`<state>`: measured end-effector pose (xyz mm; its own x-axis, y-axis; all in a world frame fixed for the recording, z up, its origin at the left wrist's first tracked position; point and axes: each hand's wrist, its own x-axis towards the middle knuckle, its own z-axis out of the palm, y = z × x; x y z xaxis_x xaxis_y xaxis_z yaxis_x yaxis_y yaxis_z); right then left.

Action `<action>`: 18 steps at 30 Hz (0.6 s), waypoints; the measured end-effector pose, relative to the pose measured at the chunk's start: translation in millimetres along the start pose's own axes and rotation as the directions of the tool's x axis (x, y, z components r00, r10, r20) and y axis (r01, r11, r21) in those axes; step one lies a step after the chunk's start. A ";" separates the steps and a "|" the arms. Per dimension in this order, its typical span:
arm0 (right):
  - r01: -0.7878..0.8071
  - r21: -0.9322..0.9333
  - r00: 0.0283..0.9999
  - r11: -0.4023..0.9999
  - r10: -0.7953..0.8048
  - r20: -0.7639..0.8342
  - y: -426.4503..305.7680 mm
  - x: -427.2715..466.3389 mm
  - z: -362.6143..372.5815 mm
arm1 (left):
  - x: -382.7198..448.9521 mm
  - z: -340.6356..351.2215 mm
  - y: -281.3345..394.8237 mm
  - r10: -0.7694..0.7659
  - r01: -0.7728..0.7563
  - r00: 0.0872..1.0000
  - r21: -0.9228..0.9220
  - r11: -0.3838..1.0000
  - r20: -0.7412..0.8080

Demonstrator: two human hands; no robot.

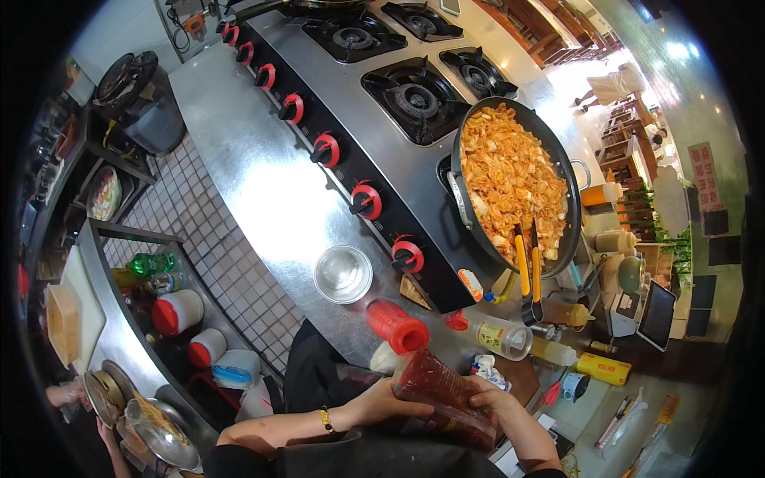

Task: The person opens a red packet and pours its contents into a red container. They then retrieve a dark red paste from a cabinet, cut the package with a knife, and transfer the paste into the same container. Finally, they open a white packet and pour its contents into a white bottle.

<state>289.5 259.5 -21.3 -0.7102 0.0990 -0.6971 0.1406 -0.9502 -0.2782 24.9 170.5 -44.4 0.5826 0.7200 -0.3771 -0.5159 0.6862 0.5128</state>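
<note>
A clear plastic pouch of dark red sauce is held in front of my body by both hands. My left hand grips its left side, and my right hand grips the right side. The pouch's upper corner is at the open mouth of a red plastic squeeze bottle, but I cannot tell whether sauce is flowing. That bottle stands on the stainless steel counter edge. Close by is an open metal cup. A red cap and a clear jar with a label are beyond the bottle.
A wide pan of cabbage in reddish sauce, with yellow-handled tongs in it, sits on the gas stove. Squeeze bottles line the right. At far left, another person's gloved hand is near metal bowls.
</note>
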 end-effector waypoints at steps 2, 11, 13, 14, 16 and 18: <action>-0.008 0.026 1.000 1.000 0.008 -0.026 -0.4 -1.6 3.2 | 1.9 0.7 -1.0 0.011 -0.010 1.000 -0.045 0.999 0.021; 0.078 0.064 0.996 0.995 -0.074 -0.056 1.5 -2.3 4.7 | 8.8 5.3 2.8 0.016 -0.014 0.999 -0.048 0.999 0.042; 0.077 0.062 0.996 0.995 -0.074 -0.051 -0.1 -4.5 5.6 | 9.5 8.2 5.6 0.026 -0.021 0.998 -0.077 0.997 0.061; 0.078 0.061 0.996 0.995 -0.075 -0.050 -1.2 -6.2 6.2 | 9.6 10.2 6.9 0.042 -0.034 0.997 -0.105 0.994 0.072; 0.085 0.059 0.995 0.995 -0.082 -0.059 -3.6 -9.6 7.7 | 9.5 14.0 9.5 0.048 -0.032 0.994 -0.160 0.987 0.095; 0.092 0.056 0.994 0.994 -0.088 -0.060 -5.4 -12.2 9.1 | 9.0 16.9 11.7 0.033 -0.008 0.993 -0.209 0.978 0.116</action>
<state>291.2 260.8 -5.3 -0.6772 0.1999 -0.7081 0.0362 -0.9522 -0.3034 34.7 183.2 -28.8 0.6342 0.7254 -0.2675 -0.6405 0.6867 0.3438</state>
